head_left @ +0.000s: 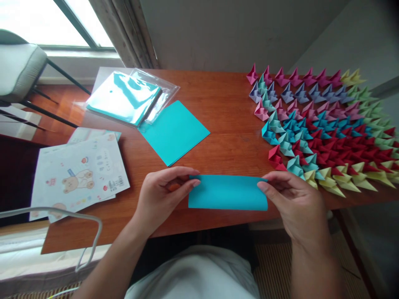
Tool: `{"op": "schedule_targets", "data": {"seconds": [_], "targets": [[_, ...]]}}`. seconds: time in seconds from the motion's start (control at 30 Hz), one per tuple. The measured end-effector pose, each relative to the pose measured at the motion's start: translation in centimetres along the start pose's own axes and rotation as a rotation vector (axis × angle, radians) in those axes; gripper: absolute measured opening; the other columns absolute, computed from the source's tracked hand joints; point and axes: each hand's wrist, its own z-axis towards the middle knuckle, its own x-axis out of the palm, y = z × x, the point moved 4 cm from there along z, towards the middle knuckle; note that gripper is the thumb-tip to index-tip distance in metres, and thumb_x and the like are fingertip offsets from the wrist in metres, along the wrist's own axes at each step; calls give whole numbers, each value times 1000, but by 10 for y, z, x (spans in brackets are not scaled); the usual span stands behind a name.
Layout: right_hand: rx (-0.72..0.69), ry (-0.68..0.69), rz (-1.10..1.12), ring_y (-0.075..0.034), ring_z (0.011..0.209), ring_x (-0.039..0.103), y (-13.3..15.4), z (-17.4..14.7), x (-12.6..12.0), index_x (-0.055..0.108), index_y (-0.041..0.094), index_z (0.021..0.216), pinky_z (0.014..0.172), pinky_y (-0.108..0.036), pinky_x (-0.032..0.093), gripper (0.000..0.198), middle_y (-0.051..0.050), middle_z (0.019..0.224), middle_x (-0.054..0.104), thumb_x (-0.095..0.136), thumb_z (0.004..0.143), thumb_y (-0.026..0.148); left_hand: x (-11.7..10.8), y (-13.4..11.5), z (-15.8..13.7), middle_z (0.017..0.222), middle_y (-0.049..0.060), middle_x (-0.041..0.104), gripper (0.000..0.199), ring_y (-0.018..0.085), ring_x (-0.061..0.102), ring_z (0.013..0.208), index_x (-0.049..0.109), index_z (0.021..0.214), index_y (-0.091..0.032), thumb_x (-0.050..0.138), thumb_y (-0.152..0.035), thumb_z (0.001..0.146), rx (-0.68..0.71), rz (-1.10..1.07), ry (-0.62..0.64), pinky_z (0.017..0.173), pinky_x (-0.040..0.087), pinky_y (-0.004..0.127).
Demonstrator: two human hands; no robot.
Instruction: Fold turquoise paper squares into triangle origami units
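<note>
A turquoise sheet of origami paper [228, 193], doubled over into a wide rectangle, is held up near the table's front edge. My left hand [168, 191] pinches its upper left corner between thumb and fingers. At the upper right corner, the thumb and fingers of my right hand [289, 195] close on the paper in the same way. Just beyond my left hand lies a small stack of flat turquoise square sheets [177, 133]. Many folded paper pieces [330, 141] in several colours stand in rows past my right hand.
Clear plastic packets of turquoise paper [124, 97] lie at the back left of the wooden table [224, 124]. Printed sheets with a bear drawing [79, 174] rest at the left edge. A white cable [96, 232] curves below them, and a chair [25, 70] stands by the window.
</note>
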Motion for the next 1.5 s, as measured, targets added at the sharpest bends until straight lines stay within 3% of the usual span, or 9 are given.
{"op": "schedule_targets", "data": {"seconds": [0.2, 0.67, 1.1, 1.5], "targets": [[-12, 0, -12, -17, 73, 71, 0, -1, 0, 74, 23, 89, 66, -28, 61, 18, -2, 84, 75, 84, 76, 31, 0, 3, -1, 78, 2, 76, 18, 14, 69, 65, 81, 94, -20, 82, -29, 78, -2, 29, 2, 55, 56, 18], [13, 0, 20, -18, 75, 72, -2, -1, 1, 75, 24, 89, 68, -30, 61, 18, -2, 85, 76, 84, 76, 30, -1, 2, -1, 77, -1, 76, 16, 9, 66, 59, 80, 93, -22, 82, -23, 77, 16, 9, -9, 53, 54, 14], [-50, -14, 5, -16, 68, 70, -5, 4, 0, 75, 23, 84, 61, -26, 58, 15, -1, 78, 76, 84, 74, 30, 0, 2, -1, 78, -3, 76, 15, 8, 67, 64, 80, 93, -23, 81, -20, 79, 44, 31, -6, 56, 53, 12], [-24, 40, 5, -16, 72, 69, -9, 7, 6, 74, 24, 83, 66, -26, 55, 12, 0, 79, 75, 82, 78, 31, -2, 8, 2, 79, -2, 76, 12, 11, 69, 67, 79, 90, -22, 81, -25, 78, -36, 10, -21, 59, 54, 16]]}}
